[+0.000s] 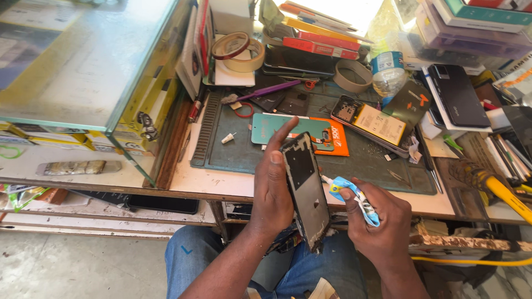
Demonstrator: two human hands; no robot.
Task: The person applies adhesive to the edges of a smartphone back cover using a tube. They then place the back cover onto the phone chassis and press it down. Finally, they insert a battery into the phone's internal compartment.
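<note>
- The left hand point(271, 194) holds a phone frame point(305, 188) upright over the lap, at the near edge of the desk point(221, 182); the fingers are wrapped round its left edge, with the forefinger stretched up along the top.
- The right hand point(382, 221) has its fingers closed on a small blue-and-white glue tube point(354, 196), the nozzle touching the frame's right edge.
- Judging by this, gluing of the frame is under way: the tube is at mid-edge, and no screen is seated yet. How much of the rim is already coated cannot be told.
- On the green work mat point(244, 158), far of the hands, lies a teal phone back cover point(277, 128) beside an orange card point(335, 138).
- To the right an opened phone point(371, 123) shows its yellow battery.
- Tape rolls point(241, 51) and a purple brush point(266, 91) sit at the far side.
</note>
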